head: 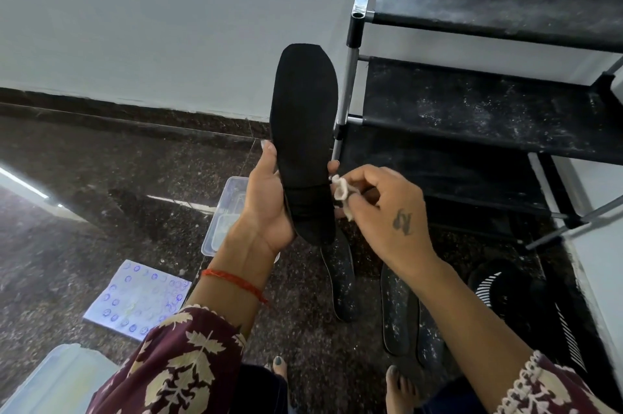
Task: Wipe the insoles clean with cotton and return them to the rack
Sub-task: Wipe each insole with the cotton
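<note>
Insoles: one held (305, 130), three on floor (340, 282).

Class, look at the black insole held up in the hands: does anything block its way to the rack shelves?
Nothing visible does. The black insole sits just left of the black metal-framed rack, whose dusty shelves show nothing on them.

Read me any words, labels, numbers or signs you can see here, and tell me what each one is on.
None can be read with certainty.
Right hand: a dark tattoo on its back, script-like, too unclear to read.
Patterned sheet on the floor: rows of small blue round marks, too blurred to read.
Held insole: plain black, no print visible.
</note>
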A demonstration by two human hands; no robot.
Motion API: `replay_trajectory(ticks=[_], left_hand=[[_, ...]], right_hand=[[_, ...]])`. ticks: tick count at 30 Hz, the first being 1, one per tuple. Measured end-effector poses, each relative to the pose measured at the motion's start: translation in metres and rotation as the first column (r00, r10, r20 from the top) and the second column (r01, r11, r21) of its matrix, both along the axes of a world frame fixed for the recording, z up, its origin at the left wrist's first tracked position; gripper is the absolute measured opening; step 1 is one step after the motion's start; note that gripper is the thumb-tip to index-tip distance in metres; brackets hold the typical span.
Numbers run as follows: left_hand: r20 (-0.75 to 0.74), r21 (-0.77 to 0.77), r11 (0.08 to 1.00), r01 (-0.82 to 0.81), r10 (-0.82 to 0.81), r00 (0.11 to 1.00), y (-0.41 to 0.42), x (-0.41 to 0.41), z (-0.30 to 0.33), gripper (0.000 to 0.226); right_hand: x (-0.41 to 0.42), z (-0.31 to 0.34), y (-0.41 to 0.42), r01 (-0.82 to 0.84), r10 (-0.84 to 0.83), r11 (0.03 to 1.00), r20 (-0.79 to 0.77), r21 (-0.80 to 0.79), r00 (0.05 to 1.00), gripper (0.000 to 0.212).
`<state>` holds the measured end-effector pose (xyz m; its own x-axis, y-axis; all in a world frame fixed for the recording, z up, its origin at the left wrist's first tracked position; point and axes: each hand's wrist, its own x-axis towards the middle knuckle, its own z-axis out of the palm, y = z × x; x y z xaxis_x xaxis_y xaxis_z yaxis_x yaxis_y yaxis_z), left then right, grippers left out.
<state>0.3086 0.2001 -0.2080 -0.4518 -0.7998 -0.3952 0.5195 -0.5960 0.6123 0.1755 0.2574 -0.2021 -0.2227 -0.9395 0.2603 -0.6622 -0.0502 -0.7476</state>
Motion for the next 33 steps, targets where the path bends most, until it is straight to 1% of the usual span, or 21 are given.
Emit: replay_trajectory(ticks=[2, 3, 6, 9, 11, 13, 14, 15, 16, 18, 19, 20, 22, 25, 28, 31, 33], left_hand=[[-0.054, 0.052, 0.999, -0.016, 0.019, 0.998, -0.001, 0.0, -0.001, 0.079], [-0.094, 0.079, 0.997, -0.017, 0.024, 0.995, -0.002, 0.0, -0.002, 0.079], [-0.189, 0.14, 0.99, 0.0, 0.027, 0.982, -0.002, 0.001, -0.003, 0.082], [-0.255, 0.178, 0.984, 0.013, 0.033, 0.966, -0.003, 0.004, -0.007, 0.084], [-0.295, 0.201, 0.979, 0.006, 0.055, 0.954, -0.005, 0.004, -0.009, 0.082], [-0.296, 0.212, 0.977, -0.011, 0.075, 0.952, -0.006, 0.004, -0.01, 0.081], [-0.283, 0.203, 0.979, -0.005, 0.064, 0.957, -0.007, 0.005, -0.01, 0.081], [-0.271, 0.188, 0.982, 0.006, 0.046, 0.962, -0.007, 0.005, -0.01, 0.081], [-0.269, 0.172, 0.985, 0.011, 0.036, 0.963, -0.007, 0.006, -0.01, 0.08], [-0.279, 0.16, 0.987, -0.003, 0.048, 0.959, -0.006, 0.007, -0.008, 0.081], [-0.287, 0.163, 0.987, -0.009, 0.056, 0.956, -0.006, 0.007, -0.007, 0.081], [-0.289, 0.162, 0.987, -0.01, 0.058, 0.956, -0.006, 0.006, -0.007, 0.081], [-0.279, 0.154, 0.988, -0.008, 0.051, 0.959, -0.005, 0.005, -0.006, 0.081], [-0.265, 0.158, 0.987, -0.026, 0.067, 0.962, -0.006, 0.004, -0.008, 0.08], [-0.228, 0.175, 0.983, -0.061, 0.101, 0.968, -0.007, 0.005, -0.01, 0.081], [-0.192, 0.164, 0.982, -0.091, 0.122, 0.974, -0.006, 0.004, -0.009, 0.08], [-0.14, 0.153, 0.982, -0.114, 0.135, 0.981, -0.006, 0.004, -0.008, 0.079]], right_hand=[[0.005, 0.001, 0.001, -0.141, 0.137, 0.989, 0.101, 0.033, 0.985, 0.014], [0.008, 0.001, 0.002, -0.216, 0.211, 0.976, 0.115, 0.035, 0.971, 0.017], [0.012, 0.002, 0.006, -0.392, 0.392, 0.92, 0.028, 0.006, 0.92, 0.022], [0.006, 0.005, 0.007, -0.493, 0.493, 0.869, 0.002, 0.036, 0.87, 0.023], [0.001, 0.007, 0.008, -0.511, 0.519, 0.854, -0.084, 0.1, 0.85, 0.02], [-0.005, 0.007, 0.008, -0.477, 0.498, 0.867, -0.231, 0.145, 0.836, 0.018], [-0.008, 0.007, 0.008, -0.437, 0.455, 0.89, -0.308, 0.131, 0.835, 0.02], [-0.012, 0.006, 0.007, -0.381, 0.385, 0.921, -0.365, 0.084, 0.848, 0.021], [-0.016, 0.005, 0.006, -0.314, 0.299, 0.949, -0.374, 0.022, 0.878, 0.021], [-0.019, 0.005, 0.005, -0.194, 0.169, 0.978, -0.258, -0.075, 0.951, 0.017], [-0.018, 0.005, 0.004, -0.168, 0.146, 0.98, -0.188, -0.104, 0.971, 0.017], [-0.016, 0.006, 0.004, -0.167, 0.151, 0.978, -0.134, -0.121, 0.979, 0.017], [-0.009, 0.007, 0.005, -0.221, 0.212, 0.966, -0.079, -0.135, 0.974, 0.02], [-0.001, 0.004, 0.007, -0.334, 0.329, 0.942, -0.094, -0.044, 0.94, 0.02], [0.001, 0.0, 0.007, -0.379, 0.382, 0.924, -0.088, 0.046, 0.92, 0.014], [0.002, 0.001, 0.009, -0.403, 0.405, 0.91, -0.001, 0.102, 0.914, 0.013], [0.004, 0.005, 0.011, -0.46, 0.449, 0.873, 0.103, 0.163, 0.888, 0.015]])
